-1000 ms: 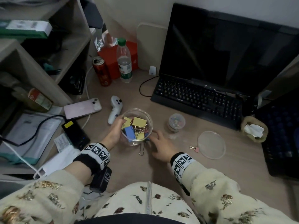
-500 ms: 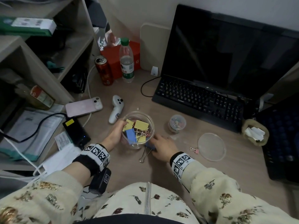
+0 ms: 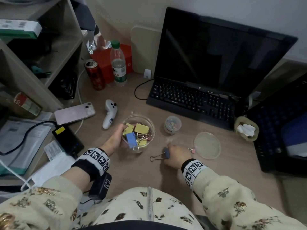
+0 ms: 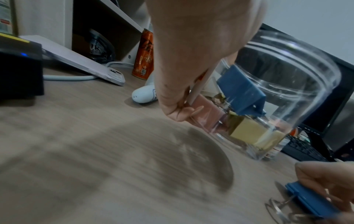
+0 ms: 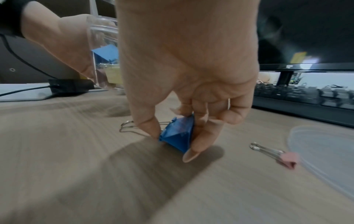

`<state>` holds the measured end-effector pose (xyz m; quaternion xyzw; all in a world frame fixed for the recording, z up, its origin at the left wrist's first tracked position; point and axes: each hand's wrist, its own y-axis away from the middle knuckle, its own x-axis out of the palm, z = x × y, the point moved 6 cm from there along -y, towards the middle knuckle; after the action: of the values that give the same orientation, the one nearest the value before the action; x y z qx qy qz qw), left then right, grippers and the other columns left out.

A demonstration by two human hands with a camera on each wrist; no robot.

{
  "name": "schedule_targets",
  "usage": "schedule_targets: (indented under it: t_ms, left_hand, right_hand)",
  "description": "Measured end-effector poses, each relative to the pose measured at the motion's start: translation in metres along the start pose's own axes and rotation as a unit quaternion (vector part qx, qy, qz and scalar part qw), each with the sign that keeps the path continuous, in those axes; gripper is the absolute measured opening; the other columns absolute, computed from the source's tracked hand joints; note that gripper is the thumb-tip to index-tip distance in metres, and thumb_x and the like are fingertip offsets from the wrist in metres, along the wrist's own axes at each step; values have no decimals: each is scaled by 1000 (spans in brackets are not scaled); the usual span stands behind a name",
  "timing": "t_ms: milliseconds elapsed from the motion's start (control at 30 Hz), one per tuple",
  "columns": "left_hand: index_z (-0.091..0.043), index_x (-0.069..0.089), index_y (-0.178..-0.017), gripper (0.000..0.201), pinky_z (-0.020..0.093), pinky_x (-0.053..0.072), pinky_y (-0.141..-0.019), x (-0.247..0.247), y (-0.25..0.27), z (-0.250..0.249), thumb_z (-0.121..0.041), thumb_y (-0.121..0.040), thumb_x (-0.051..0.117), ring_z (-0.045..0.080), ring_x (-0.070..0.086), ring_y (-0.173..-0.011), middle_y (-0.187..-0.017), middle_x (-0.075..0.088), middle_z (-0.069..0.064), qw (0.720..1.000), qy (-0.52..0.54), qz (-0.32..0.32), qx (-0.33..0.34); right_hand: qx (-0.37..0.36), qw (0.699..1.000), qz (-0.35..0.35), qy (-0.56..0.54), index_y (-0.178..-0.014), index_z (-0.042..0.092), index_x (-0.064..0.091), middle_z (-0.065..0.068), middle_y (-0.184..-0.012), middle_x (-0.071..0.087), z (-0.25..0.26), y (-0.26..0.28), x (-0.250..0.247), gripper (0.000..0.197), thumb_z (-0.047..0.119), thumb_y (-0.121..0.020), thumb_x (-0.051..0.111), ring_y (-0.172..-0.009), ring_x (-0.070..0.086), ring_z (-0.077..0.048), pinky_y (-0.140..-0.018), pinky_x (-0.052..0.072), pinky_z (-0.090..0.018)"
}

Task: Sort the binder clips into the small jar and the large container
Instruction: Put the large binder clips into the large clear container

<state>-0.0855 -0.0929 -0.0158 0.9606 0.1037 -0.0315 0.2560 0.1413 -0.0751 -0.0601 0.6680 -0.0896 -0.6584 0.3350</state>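
Note:
My left hand [image 3: 116, 138] grips the side of the large clear container [image 3: 152, 130], which holds several yellow, blue and pink binder clips [image 4: 241, 91]; it is tilted off the desk in the left wrist view. My right hand [image 3: 174, 155] pinches a large blue binder clip [image 5: 178, 136] between thumb and fingers, low over the desk, its wire handles [image 3: 156, 157] pointing left. The same blue clip [image 4: 310, 200] shows at the lower right of the left wrist view. A small pink clip [image 5: 275, 154] lies on the desk to the right. The small jar [image 3: 172, 125], with small clips inside, stands behind.
A clear round lid [image 3: 207, 145] lies right of the pink clip. A keyboard [image 3: 191, 100] and monitor [image 3: 216, 52] stand behind. A white controller [image 3: 109, 113], phone [image 3: 74, 112], can [image 3: 94, 74] and bottle [image 3: 118, 63] sit to the left, by shelves.
My right hand took the large blue clip from beside the container and drew it right, away from the container. The left hand kept its grip and tilted the container slightly.

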Motion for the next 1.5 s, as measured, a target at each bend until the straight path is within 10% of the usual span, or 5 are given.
schedule_targets:
  t_ms: [267, 700, 967, 1267, 1500]
  left_hand:
    - [-18, 55, -80, 44, 9, 34, -34, 25, -10, 7, -22, -104, 18, -4, 51, -33, -40, 58, -7, 998, -14, 55, -31]
    - [-10, 59, -74, 46, 29, 35, -54, 39, -23, 26, -34, -99, 29, 16, 56, -39, -46, 60, 9, 993, -1, 95, -75]
    - [0, 51, -124, 51, 19, 46, -47, 44, -22, 31, -34, -86, 48, 18, 58, -69, -98, 58, 17, 991, -6, 116, -64]
    - [-14, 51, -124, 56, 35, 54, -45, 58, -10, 39, -55, -86, 47, 28, 64, -49, -82, 64, 18, 983, -34, 135, -121]
    - [-25, 56, -109, 50, 31, 52, -64, 62, -17, 37, -61, -90, 28, 26, 70, -77, -103, 70, 20, 976, -134, 152, -81]
  right_hand:
    - [115, 990, -30, -76, -134, 14, 26, -7, -105, 67, -31, 19, 7, 72, 40, -78, 63, -102, 62, -34, -93, 42, -42]
    - [120, 949, -226, -186, -115, 30, 46, 0, -96, 65, -53, 39, -61, 48, 47, -71, 52, -85, 61, -31, -74, 50, -42]
    - [146, 935, -194, -258, -108, 25, 48, -5, -88, 65, -38, 43, -77, 54, 58, -65, 50, -82, 63, -32, -74, 54, -44]
    - [88, 987, -130, -35, -95, 16, 58, -7, -97, 67, 16, 30, -74, 60, 73, -83, 43, -93, 63, -31, -65, 37, -33]
    - [69, 983, -157, 62, -102, 14, 57, -5, -94, 68, 29, 25, -65, 60, 70, -89, 38, -88, 66, -27, -63, 38, -31]
